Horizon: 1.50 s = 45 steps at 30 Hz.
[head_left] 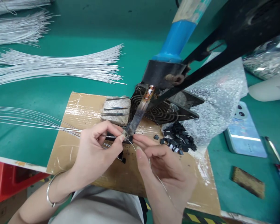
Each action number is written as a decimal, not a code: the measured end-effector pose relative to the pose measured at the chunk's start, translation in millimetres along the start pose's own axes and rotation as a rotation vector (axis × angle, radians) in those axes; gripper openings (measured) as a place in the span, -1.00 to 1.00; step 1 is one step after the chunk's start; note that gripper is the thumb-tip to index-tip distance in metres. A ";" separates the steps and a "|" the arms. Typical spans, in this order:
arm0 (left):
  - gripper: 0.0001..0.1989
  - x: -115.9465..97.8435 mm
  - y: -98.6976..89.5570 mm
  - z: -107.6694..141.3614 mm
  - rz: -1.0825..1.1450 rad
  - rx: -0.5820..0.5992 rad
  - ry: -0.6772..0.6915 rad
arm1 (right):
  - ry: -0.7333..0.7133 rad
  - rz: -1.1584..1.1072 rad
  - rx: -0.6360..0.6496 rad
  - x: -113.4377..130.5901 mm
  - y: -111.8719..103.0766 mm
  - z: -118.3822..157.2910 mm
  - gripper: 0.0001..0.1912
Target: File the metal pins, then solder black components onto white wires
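Note:
Between the thumb and forefinger of my left hand [100,149] is the end of a thin white wire [49,127], right under the soldering iron's tip. My right hand [163,171] pinches a thin strand of solder wire [162,183], which runs across the palm and up towards that same spot. The soldering iron [141,109], with a blue handle, is clamped above and points down at my fingertips. Exactly what the tip touches is hidden by my left fingers. Under my hands lies a cardboard sheet [84,105] with a small dark holder partly covered by the fingers.
A black fan [163,109] stands behind the iron, beside a block [118,116] bearing metal rods. Small black pieces [179,137] are heaped at right, near bubble wrap [219,90], a phone [245,132] and a brown sponge [248,182]. White wire bundles [60,65] lie at left.

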<state>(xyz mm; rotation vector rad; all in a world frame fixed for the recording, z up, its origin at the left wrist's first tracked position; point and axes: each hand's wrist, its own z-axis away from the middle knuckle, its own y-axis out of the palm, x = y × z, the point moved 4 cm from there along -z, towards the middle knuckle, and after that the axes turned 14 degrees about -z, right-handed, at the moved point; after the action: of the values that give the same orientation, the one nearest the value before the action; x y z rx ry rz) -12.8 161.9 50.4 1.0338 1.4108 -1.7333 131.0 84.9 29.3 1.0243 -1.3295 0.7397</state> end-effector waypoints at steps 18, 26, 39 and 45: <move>-0.86 1.1 -0.2 1.9 -0.030 -0.004 -0.003 | -0.017 0.063 -0.032 1.2 2.0 0.9 -0.86; -0.86 1.7 -1.0 3.3 -0.068 -0.017 -0.001 | -0.025 0.054 -0.031 -0.1 -0.5 2.4 -0.85; -0.87 3.9 0.5 1.9 -0.057 -0.036 0.029 | -0.057 0.105 -0.079 0.7 4.8 0.6 -0.84; -0.86 3.9 0.6 1.7 -0.053 -0.035 0.043 | -0.070 0.114 -0.076 2.1 2.7 1.5 -0.85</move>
<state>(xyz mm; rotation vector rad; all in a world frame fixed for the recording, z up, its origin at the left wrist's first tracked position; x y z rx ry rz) -14.4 160.1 47.0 1.0297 1.5026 -1.7273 128.3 84.4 31.7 0.9270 -1.4748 0.7382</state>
